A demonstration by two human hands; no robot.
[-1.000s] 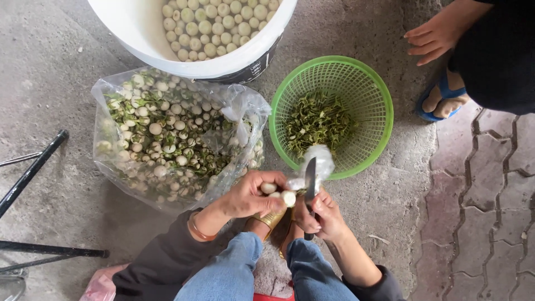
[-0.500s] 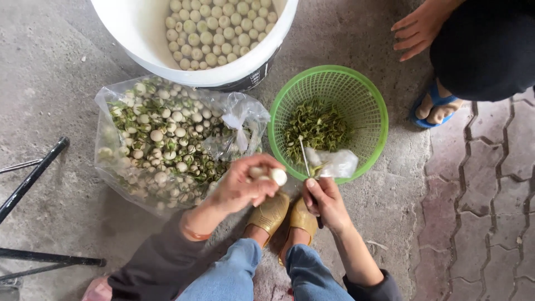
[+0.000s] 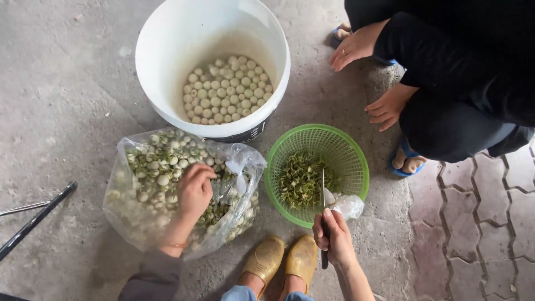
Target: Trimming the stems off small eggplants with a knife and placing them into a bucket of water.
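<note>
Left hand [image 3: 194,192]: we have it down in the clear plastic bag [image 3: 139,223], fingers curled among unpeeled seeds [image 3: 161,167]; whether it has gripped one we cannot tell.
Right hand [image 3: 334,239]: closed on a knife [image 3: 323,214], blade over the green basket [image 3: 345,150].
White bucket [image 3: 167,44]: peeled seeds [image 3: 225,89] cover its bottom, little more.
Basket: green peelings [image 3: 301,181].
Bag: mostly full, so we judge most work remains.
Another person's hands [image 3: 384,106] rest nearby.

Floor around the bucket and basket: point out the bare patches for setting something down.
Bare concrete lies left of the bucket and above the bag. The pavers right of the basket are free. Crowded: between bucket, bag and basket, and by the other person's feet.
</note>
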